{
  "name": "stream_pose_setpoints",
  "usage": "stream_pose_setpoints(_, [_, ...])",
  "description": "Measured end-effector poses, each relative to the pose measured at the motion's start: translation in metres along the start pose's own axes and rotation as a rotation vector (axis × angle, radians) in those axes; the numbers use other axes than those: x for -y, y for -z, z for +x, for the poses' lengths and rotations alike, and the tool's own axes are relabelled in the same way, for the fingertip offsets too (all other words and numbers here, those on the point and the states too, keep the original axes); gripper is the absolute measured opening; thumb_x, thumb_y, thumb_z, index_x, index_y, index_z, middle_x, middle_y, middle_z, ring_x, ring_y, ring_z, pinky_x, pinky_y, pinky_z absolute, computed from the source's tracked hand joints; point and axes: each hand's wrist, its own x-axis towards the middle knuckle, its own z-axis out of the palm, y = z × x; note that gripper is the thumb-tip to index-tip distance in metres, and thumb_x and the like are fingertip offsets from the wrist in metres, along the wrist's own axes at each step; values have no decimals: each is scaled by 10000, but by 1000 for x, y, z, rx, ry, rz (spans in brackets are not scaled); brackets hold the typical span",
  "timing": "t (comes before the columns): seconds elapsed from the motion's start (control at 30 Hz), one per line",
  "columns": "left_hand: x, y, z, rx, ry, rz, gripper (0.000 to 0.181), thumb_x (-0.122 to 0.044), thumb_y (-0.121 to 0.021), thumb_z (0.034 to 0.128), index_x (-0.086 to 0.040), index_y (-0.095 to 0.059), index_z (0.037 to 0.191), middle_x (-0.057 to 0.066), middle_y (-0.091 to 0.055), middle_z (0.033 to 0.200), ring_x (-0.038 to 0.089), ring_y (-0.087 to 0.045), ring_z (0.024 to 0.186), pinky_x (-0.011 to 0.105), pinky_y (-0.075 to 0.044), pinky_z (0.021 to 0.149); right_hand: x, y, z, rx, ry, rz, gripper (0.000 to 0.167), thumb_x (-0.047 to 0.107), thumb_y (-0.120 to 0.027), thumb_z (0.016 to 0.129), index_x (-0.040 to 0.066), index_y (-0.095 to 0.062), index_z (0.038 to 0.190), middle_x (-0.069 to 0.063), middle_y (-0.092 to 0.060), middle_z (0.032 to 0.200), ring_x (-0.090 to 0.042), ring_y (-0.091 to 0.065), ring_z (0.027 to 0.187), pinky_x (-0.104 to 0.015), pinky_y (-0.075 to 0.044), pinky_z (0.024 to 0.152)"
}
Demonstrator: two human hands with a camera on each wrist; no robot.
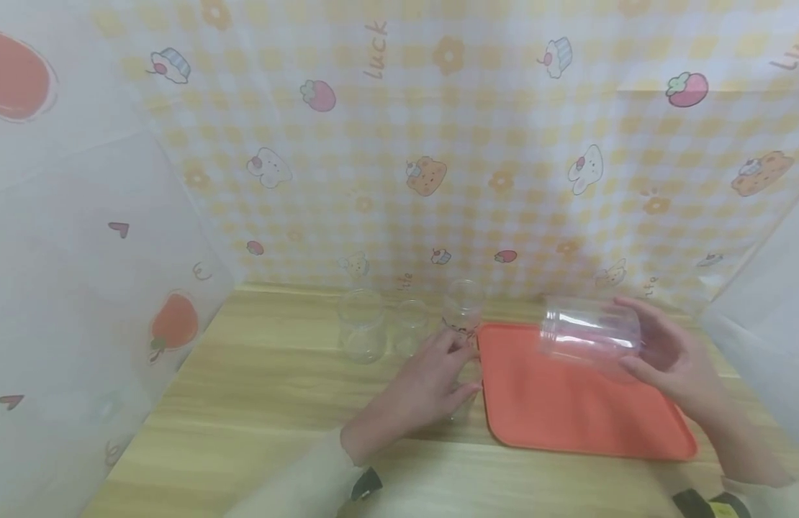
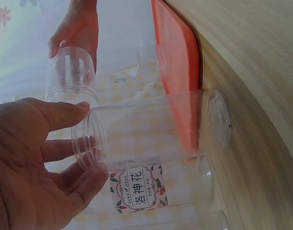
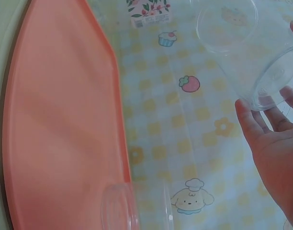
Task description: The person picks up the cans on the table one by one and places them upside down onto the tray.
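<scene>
My left hand (image 1: pixel 432 381) holds the threaded rim of a clear plastic jar (image 2: pixel 151 124), thumb on one side and fingers on the other. That jar stands upright on the table at the left edge of the red tray (image 1: pixel 587 410); the hand mostly hides it in the head view. Over the tray, my right hand (image 1: pixel 665 352) grips the base end of another clear jar (image 1: pixel 590 331), tipped on its side with its mouth pointing left. Behind the left hand stands a jar with a printed label (image 2: pixel 139 187).
Left of the labelled jar stand a small clear jar (image 1: pixel 410 327) and a wider one (image 1: pixel 362 327). Part of a further clear container (image 3: pixel 137 208) shows by the tray's far edge. A checked curtain (image 1: pixel 373 144) hangs behind the wooden table (image 1: pixel 244 403).
</scene>
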Motion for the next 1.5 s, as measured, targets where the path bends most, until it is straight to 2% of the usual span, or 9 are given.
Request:
stream_pose_setpoints(0.17, [0,-1,0,2,-1,8,440,-306,-777,920,-130,-664,1308,1,-533,1186,128,-484,1044,196,-466,849,-2,5,-2,41,56,88,812,-413,-501,723,-208,-262,1472,-241,-418,1502,-241,-525,1303,-315,-538,925])
stream_pose_setpoints(0.27, [0,-1,0,3,1,7,432,-303,-775,922,-127,-666,1302,4,-536,1200,129,-489,1057,200,-468,863,-2,8,-3,52,51,90,817,-408,-508,730,-200,-256,1479,-231,-440,1492,-243,-559,1266,-321,-551,906])
stream_pose_setpoints(0.33, [-1,-1,0,1,3,6,431,-298,-773,924,-123,-666,1303,11,-539,1220,136,-493,1076,210,-471,882,0,9,-4,51,32,70,821,-399,-520,740,-185,-259,1489,-212,-462,1486,-234,-585,1234,-311,-558,898])
stream_pose_setpoints(0.67, [-1,-2,0,2,7,11,460,-299,-776,922,-122,-653,1328,9,-530,1205,135,-490,1066,210,-469,885,12,14,-10,13,-86,-101,831,-333,-595,777,-97,-314,1523,-123,-457,1510,-117,-541,1282,-221,-472,978])
stream_pose_setpoints(0.8, [-2,-2,0,8,16,6,475,-312,-767,926,-117,-643,1342,12,-527,1212,136,-489,1075,215,-471,896,14,16,-9,22,-79,-116,827,-329,-604,770,-115,-312,1514,-123,-467,1503,-106,-521,1300,-179,-417,1020])
stream_pose_setpoints(0.93, [-3,0,0,17,25,10,476,-316,-759,932,-109,-640,1344,13,-526,1215,140,-489,1085,225,-470,908,13,17,-8,43,-40,-78,827,-353,-589,748,-153,-299,1496,-146,-501,1470,-144,-542,1286,-195,-422,1029])
stream_pose_setpoints(1.13, [-3,1,-1,19,19,12,460,-300,-765,930,-111,-647,1331,9,-527,1200,137,-489,1071,225,-467,898,13,20,-8,75,-30,-68,839,-392,-564,721,-187,-274,1481,-156,-514,1453,-190,-571,1257,-236,-425,1052])
stream_pose_setpoints(1.5, [-2,1,0,13,15,16,449,-294,-772,925,-112,-653,1318,8,-529,1197,133,-487,1063,221,-463,890,14,32,-10,103,-8,-168,845,-368,-633,707,-194,-308,1467,-166,-495,1469,-153,-517,1306,-188,-405,1051])
